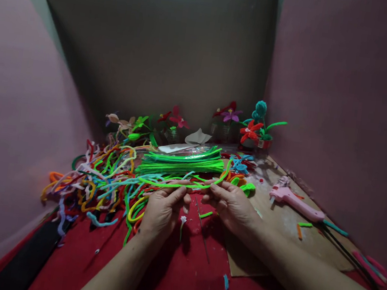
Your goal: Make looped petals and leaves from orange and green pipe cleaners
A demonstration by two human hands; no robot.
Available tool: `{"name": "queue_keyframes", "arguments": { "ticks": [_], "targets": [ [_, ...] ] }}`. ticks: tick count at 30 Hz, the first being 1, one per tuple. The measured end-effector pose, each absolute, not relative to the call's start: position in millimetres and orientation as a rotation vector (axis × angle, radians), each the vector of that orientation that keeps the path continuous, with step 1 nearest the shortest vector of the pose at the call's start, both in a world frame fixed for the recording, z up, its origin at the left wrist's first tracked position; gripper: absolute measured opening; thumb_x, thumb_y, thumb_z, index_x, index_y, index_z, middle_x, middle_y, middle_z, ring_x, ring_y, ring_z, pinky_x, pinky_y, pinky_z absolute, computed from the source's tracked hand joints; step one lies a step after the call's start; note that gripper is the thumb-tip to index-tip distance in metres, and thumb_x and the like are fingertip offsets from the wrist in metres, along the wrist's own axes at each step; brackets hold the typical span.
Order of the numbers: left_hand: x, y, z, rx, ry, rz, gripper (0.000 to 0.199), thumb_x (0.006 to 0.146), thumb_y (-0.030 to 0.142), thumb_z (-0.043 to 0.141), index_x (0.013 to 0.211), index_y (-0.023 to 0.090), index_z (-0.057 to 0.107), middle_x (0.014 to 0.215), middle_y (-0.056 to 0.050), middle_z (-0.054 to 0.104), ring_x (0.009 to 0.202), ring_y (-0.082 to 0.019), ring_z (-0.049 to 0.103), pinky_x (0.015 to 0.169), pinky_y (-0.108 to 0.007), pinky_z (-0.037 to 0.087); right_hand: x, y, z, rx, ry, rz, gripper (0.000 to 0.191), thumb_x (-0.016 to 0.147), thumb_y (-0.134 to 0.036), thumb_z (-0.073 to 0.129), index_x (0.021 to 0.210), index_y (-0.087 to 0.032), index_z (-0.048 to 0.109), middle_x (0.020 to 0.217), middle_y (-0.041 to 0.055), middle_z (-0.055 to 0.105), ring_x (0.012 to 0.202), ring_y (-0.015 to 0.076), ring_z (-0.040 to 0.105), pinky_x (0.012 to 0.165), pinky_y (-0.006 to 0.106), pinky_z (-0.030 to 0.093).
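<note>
A bright green pipe cleaner (197, 187) stretches sideways between my two hands, its right end curving upward. My left hand (167, 204) pinches it between thumb and fingers. On the other side my right hand (230, 206) grips it near the curved part. Beyond the hands lies a thick bundle of green pipe cleaners (184, 163), partly in clear plastic. Below and between the hands are a thin dark wire (203, 234), a short green piece (205, 214) and a small white-tipped green stem (181, 228) on the red cloth (176, 276).
A tangled heap of coloured pipe cleaners (96, 180) spreads at the left. A pink glue gun (296, 203) rests on a brown board (271, 231) at the right, its black cord trailing. Pipe-cleaner flowers (251, 131) stand at the back. A black strip (27, 256) lies front left.
</note>
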State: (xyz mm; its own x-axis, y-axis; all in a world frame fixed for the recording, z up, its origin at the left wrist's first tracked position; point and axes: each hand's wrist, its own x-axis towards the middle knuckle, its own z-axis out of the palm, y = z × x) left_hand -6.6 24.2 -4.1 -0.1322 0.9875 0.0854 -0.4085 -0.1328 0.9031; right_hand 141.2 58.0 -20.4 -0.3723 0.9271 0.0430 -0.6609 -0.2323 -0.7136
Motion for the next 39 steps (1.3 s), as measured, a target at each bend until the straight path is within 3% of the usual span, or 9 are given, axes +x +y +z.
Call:
{"name": "queue_keyframes", "arguments": {
  "ticks": [8,14,23,27,39],
  "targets": [
    [-3,24,-4,0.827,0.909,1.521,0.021,0.061,0.019,0.073,0.078,0.010,0.063,0.057,-0.001,0.061,0.042,-0.006,0.050,0.038,-0.015,0.038,143,58,-13,-0.440,-0.695,1.800,0.023,0.057,-0.017,0.075,0.077,-0.011,0.067,0.072,0.0028,0.064,0.058,0.0108,0.059,0.063,0.026,0.047],
    [-1,24,-5,0.801,0.900,1.519,0.021,0.061,0.017,0.072,0.078,0.010,0.063,0.056,0.000,0.058,0.045,-0.005,0.050,0.038,-0.013,0.037,143,59,-12,-0.444,-0.706,1.815,0.017,0.059,-0.016,0.074,0.073,-0.011,0.066,0.070,0.0015,0.063,0.056,0.0080,0.057,0.055,0.020,0.044],
    [-3,21,-1,1.066,1.015,1.433,0.012,0.074,0.021,0.062,0.082,0.012,0.061,0.049,0.002,0.055,0.041,-0.006,0.047,0.040,-0.015,0.039,140,59,-24,-0.478,-1.020,1.738,0.021,0.067,-0.028,0.070,0.080,-0.013,0.066,0.070,0.0018,0.061,0.052,0.0076,0.053,0.052,0.022,0.042],
    [-1,19,-3,1.133,0.995,1.411,0.014,0.071,0.019,0.065,0.083,0.013,0.063,0.059,0.000,0.060,0.045,-0.006,0.050,0.039,-0.016,0.041,141,54,-25,-0.567,-1.193,1.706,0.022,0.072,-0.031,0.064,0.085,-0.013,0.067,0.071,0.0018,0.061,0.053,0.0073,0.052,0.053,0.022,0.039],
    [6,17,-2,1.028,0.972,1.434,0.015,0.068,0.021,0.067,0.078,0.012,0.060,0.061,0.000,0.060,0.047,-0.008,0.055,0.040,-0.018,0.045,140,47,-20,-0.752,-1.436,1.529,0.019,0.071,-0.029,0.062,0.066,-0.011,0.067,0.056,0.0009,0.058,0.050,0.0087,0.047,0.050,0.023,0.035]
  ]
}}
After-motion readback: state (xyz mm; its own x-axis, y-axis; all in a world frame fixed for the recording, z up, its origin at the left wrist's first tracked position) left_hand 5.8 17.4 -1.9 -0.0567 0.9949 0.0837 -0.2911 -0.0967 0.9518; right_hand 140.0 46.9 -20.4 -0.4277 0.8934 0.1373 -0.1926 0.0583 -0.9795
